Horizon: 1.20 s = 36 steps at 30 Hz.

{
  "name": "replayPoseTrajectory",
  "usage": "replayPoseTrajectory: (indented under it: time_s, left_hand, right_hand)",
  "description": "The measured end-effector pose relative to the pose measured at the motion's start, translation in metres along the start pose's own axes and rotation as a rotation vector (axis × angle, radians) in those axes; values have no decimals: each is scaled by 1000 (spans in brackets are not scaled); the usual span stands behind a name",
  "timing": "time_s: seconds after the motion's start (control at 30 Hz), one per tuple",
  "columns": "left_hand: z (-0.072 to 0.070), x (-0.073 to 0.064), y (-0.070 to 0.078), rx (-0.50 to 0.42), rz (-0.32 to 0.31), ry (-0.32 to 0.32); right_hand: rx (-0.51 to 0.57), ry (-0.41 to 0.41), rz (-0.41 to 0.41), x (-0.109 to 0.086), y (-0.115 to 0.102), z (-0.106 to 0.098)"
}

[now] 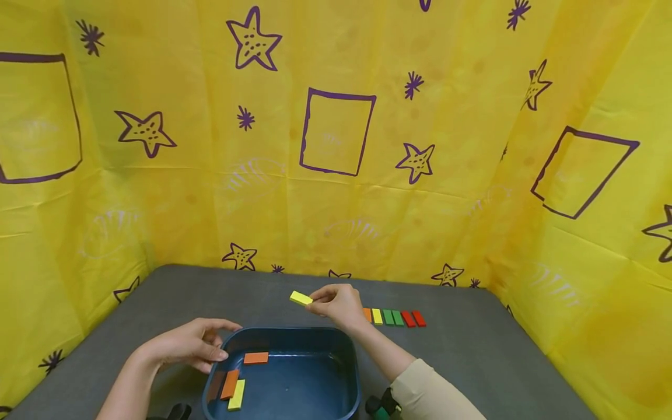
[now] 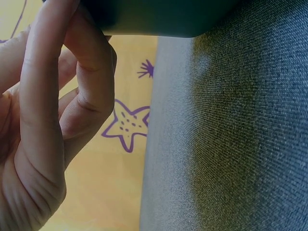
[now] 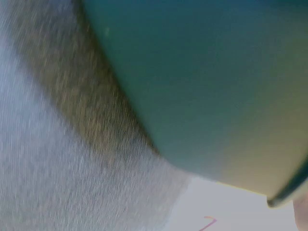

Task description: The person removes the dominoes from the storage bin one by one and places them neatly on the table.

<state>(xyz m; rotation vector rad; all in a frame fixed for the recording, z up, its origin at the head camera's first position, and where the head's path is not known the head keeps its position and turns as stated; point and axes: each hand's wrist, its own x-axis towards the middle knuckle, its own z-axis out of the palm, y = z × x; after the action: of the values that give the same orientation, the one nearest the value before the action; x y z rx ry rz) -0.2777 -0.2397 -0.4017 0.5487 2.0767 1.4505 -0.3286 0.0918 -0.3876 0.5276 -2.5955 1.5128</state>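
Observation:
My right hand (image 1: 338, 304) pinches a yellow domino-shaped block (image 1: 300, 298) by one end, holding it out beyond the far rim of a dark blue plastic basin (image 1: 294, 331). On the basin's left side, my left hand (image 1: 184, 344) grips the rim, thumb at the inner edge. Inside the basin lie an orange block (image 1: 256, 358) near the far wall, a second orange block (image 1: 230, 384) at the left and a yellow block (image 1: 237, 395) against it. The left wrist view has the left hand's fingers (image 2: 94, 72) bent up at the basin's underside (image 2: 159, 19). Basin wall (image 3: 192, 82) fills most of the right wrist view.
Right of the basin's far side, a row of blocks stretches over the grey cloth (image 1: 472, 344): orange, yellow (image 1: 377, 317), green (image 1: 388, 317) and red (image 1: 418, 318), its left end hidden behind the right hand. Yellow patterned curtains (image 1: 336, 210) enclose the table's back and sides.

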Motion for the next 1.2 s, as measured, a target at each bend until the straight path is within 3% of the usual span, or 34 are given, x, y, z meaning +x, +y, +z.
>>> replayPoseTrajectory:
  time_s: [0.43,0.67,1.2]
  left_hand:
    - [0,0,0,-6,-4,-1]
    - [-1,0,0,-11,4,-6]
    - [0,0,0,5,-9,12]
  right_hand:
    - [-33,213,66,9,33,-33]
    - [-78,331,149,11,59,-55]
    - [-315,545,287,-4,110,-127]
